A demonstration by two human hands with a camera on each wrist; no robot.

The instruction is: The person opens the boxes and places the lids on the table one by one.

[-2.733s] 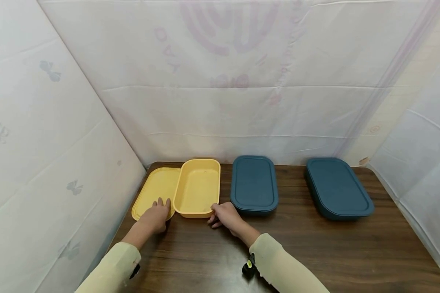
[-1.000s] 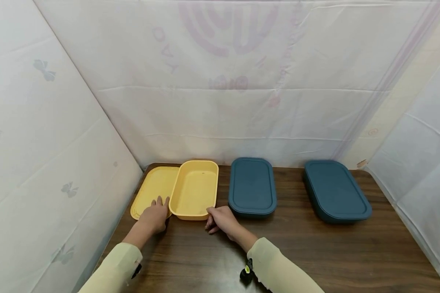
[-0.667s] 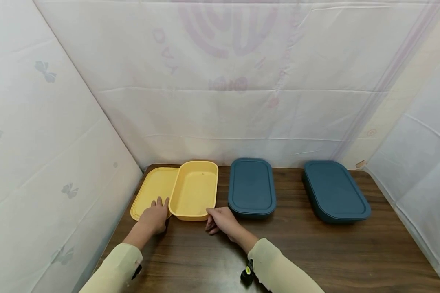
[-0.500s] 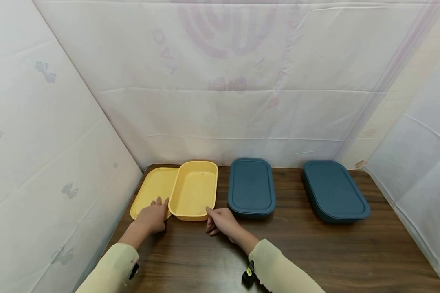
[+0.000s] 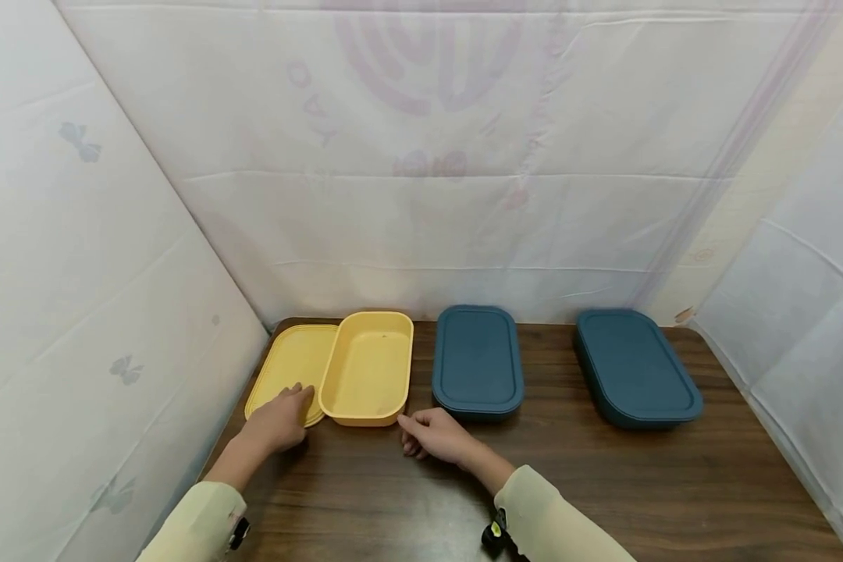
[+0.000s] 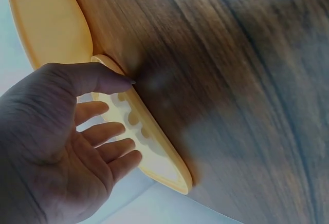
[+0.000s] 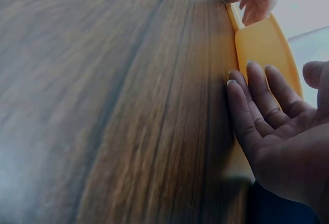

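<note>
**Hands at the yellow box and its lid**

At the far left of the dark wooden table (image 5: 604, 484) lies the flat yellow plastic lid (image 5: 289, 368), its right side tucked under the open yellow rectangular plastic box (image 5: 368, 367). My left hand (image 5: 275, 421) sits at the lid's near edge. In the left wrist view the fingers are spread and almost straight over the lid's top while the thumb touches its rim; I grip nothing. The lid looks thin, light and a little flexible, so I judge the near rim the best place to pinch it, thumb below and fingers above. The smooth plastic may slide on the wood.

My right hand (image 5: 437, 435) lies on the table just near the box's near right corner, fingers loosely extended and holding nothing. The box looks stiff and light; its short near wall seems a fair hold.

To the right stand two dark blue rectangular lidded boxes, one (image 5: 477, 363) just beside the yellow box and one (image 5: 635, 368) well apart.
</note>
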